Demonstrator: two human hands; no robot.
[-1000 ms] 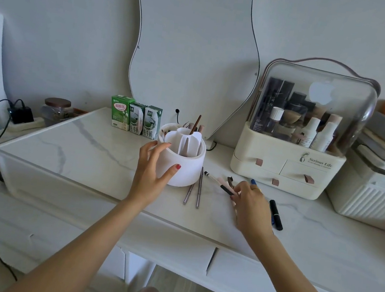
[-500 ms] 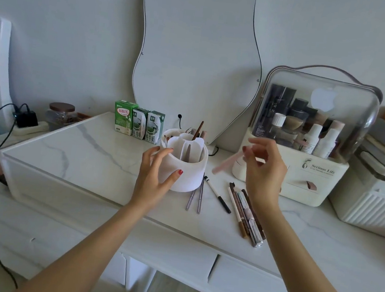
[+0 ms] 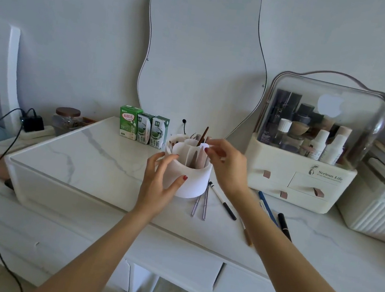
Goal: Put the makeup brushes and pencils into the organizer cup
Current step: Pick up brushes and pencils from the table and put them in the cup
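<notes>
The white organizer cup [image 3: 192, 180] with dividers stands mid-table and holds brown brushes [image 3: 204, 134]. My left hand [image 3: 161, 182] grips the cup's left wall. My right hand [image 3: 229, 166] is at the cup's right rim, fingertips pinched on the top of a pink pencil [image 3: 201, 158] that stands in a compartment. On the table lie two silver pencils [image 3: 201, 204], a black-and-white pen [image 3: 223, 201], a blue pencil [image 3: 268, 209], a black tube [image 3: 284, 227] and a brown pencil [image 3: 248, 237], the last partly hidden under my right forearm.
A cream cosmetics case [image 3: 301, 182] with a clear dome stands right of the cup, and a white ribbed box [image 3: 376, 209] sits farther right. Milk cartons [image 3: 143, 128] and a wavy mirror [image 3: 206, 49] are behind. A jar [image 3: 67, 118] and black cable [image 3: 3, 145] sit left.
My right hand picked the pink pencil from the table, carried it left, and lowered it into the cup. My left hand stayed on the cup.
</notes>
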